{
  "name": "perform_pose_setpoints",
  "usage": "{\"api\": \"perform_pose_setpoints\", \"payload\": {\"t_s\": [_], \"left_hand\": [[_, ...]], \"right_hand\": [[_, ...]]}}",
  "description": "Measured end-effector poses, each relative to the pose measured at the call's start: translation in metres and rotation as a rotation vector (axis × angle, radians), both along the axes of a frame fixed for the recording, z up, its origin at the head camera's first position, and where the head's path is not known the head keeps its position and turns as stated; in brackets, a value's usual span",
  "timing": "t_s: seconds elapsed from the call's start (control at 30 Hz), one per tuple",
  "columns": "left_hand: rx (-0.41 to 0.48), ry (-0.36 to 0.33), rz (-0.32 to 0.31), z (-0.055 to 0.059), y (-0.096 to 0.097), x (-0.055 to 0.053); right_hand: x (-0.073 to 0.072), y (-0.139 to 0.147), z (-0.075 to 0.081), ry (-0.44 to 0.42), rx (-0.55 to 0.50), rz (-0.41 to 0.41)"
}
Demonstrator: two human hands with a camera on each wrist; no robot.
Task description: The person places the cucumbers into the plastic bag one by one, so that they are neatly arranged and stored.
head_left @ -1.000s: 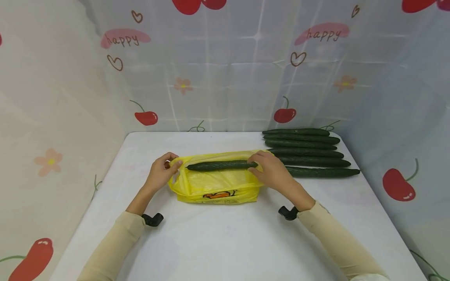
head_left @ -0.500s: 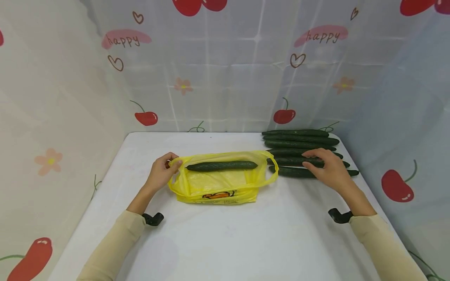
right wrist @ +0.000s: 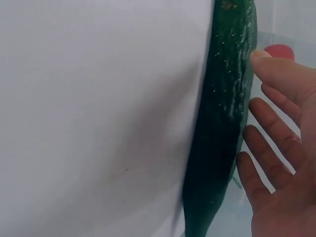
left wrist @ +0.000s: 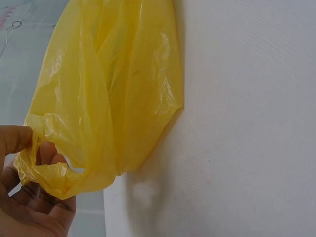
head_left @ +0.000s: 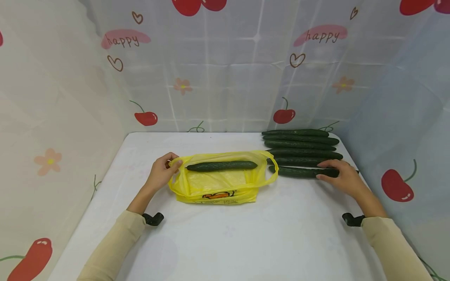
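My left hand (head_left: 159,173) pinches the left handle of a yellow plastic bag (head_left: 211,199), its thumb and fingers on the film in the left wrist view. Spread wide, the bag mouth shows one dark green cucumber (head_left: 222,166) lying lengthwise inside. To the right, my right hand (head_left: 342,177) hovers at the right part of the front cucumber (head_left: 299,172) of a row. The right wrist view has the thumb and relaxed, spread fingers right at the upper edge of that cucumber (right wrist: 224,98).
Behind the front one, several more cucumbers (head_left: 302,152) lie side by side at the back right of the white table (head_left: 225,242). The bag's right handle (head_left: 275,173) loops out close to their left ends. A printed curtain (head_left: 228,78) encloses the back and sides.
My right hand has left the cucumber inside the bag and moved right, then lowered to the front cucumber of the row. The left hand stays at the bag handle.
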State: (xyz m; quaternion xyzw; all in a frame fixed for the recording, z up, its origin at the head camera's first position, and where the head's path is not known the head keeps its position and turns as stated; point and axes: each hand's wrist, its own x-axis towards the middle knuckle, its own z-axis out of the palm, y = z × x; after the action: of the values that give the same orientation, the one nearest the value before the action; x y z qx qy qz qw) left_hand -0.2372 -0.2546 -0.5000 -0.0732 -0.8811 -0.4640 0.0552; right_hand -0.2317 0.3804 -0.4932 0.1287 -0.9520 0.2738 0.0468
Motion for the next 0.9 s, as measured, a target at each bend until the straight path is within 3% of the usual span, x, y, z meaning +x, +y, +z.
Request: {"api": "perform_pose_setpoints", "payload": {"t_s": [0.13, 0.37, 0.63, 0.9], "left_hand": [[0.006, -0.007, -0.004, 0.000, 0.000, -0.001], [0.041, -0.040, -0.001, 0.004, 0.002, 0.000], [0.032, -0.073, -0.005, 0.024, 0.009, 0.011], [0.035, -0.052, -0.007, 0.004, 0.001, 0.001]], "right_hand": [[0.000, 0.003, -0.006, -0.023, 0.017, 0.007], [-0.007, 0.000, -0.016, 0.056, 0.016, 0.067], [-0.007, -0.002, -0.022, 0.052, -0.006, 0.050], [-0.008, -0.005, -0.021, 0.043, 0.008, 0.037]]}}
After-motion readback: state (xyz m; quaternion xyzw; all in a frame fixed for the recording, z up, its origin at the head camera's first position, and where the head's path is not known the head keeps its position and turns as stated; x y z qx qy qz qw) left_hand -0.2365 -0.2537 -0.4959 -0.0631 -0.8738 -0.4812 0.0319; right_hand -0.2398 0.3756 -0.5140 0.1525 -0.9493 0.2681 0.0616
